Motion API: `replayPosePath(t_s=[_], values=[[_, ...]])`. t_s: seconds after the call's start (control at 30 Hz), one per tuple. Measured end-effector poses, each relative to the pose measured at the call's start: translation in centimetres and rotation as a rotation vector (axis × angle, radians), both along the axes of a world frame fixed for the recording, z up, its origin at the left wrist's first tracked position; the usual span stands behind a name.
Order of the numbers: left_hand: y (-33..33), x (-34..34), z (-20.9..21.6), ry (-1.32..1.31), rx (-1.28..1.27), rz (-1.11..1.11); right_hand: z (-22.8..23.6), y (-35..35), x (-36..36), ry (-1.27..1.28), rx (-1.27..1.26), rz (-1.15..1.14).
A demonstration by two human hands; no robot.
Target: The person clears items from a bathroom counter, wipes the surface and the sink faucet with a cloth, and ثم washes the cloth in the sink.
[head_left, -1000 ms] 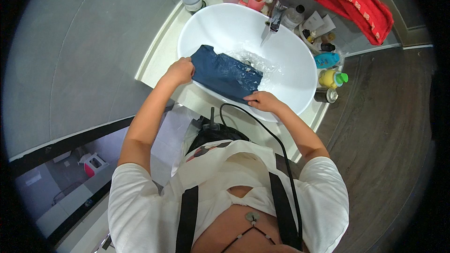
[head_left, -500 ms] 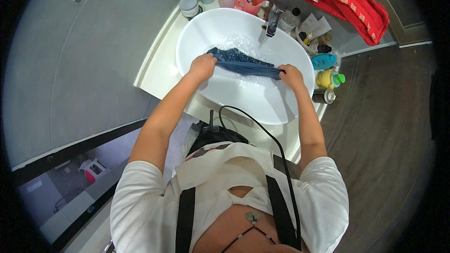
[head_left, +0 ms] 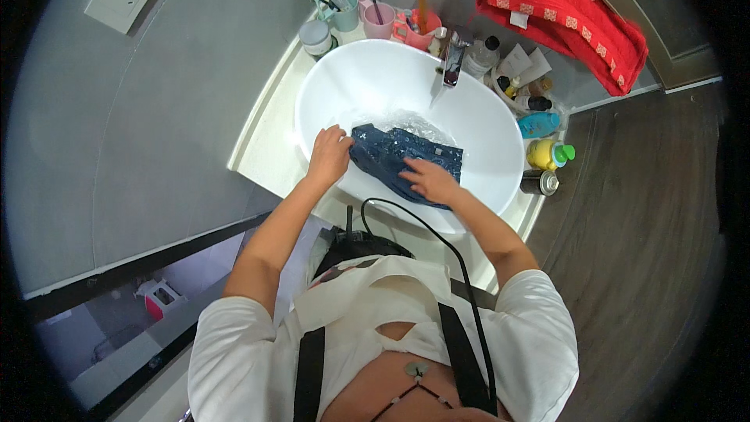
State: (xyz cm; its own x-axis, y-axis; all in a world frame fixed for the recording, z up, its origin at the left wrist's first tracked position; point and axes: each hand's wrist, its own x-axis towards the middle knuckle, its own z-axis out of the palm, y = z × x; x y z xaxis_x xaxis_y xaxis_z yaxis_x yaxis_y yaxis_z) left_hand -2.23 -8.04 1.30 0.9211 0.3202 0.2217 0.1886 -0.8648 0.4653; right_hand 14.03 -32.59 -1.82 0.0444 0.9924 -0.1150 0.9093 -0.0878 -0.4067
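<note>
A wet, dark blue denim garment (head_left: 391, 160) lies spread in the white oval basin (head_left: 324, 82), towards its near side. My left hand (head_left: 331, 155) is at the garment's left edge, fingers bent and seemingly pinching the cloth there. Across the middle of the fabric rests my right hand (head_left: 432, 181), its fingers stretched apart and holding nothing. A thin stream of water falls from the metal tap (head_left: 454, 61) into the basin and splashes beside the garment's far edge.
Behind the basin stand a jar (head_left: 316, 37), a green cup (head_left: 344, 14), a pink cup (head_left: 378, 25) and a red cup (head_left: 418, 35). Bottles, including a blue one (head_left: 539, 124) and a yellow one (head_left: 542, 155), line the right side. A red towel (head_left: 558, 12) hangs above. A black cable (head_left: 437, 219) crosses before me.
The garment, earlier stretched between both hands under the tap, now lies spread lower in the basin. My right hand has let go of its right end and moved left onto the cloth.
</note>
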Motion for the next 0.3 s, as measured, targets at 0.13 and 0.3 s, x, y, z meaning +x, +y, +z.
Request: replayPosePath(t_s=[0.13,0.3], values=[[0.3,-0.9,-1.9,-0.067,-0.048,0.131,-3.3,2.0,0.4,-0.187,0.022,-0.053],[0.3,0.0,-1.4,-0.017,-0.11,0.172,-4.3,5.0,2.7,-0.285,-0.098,-0.397]])
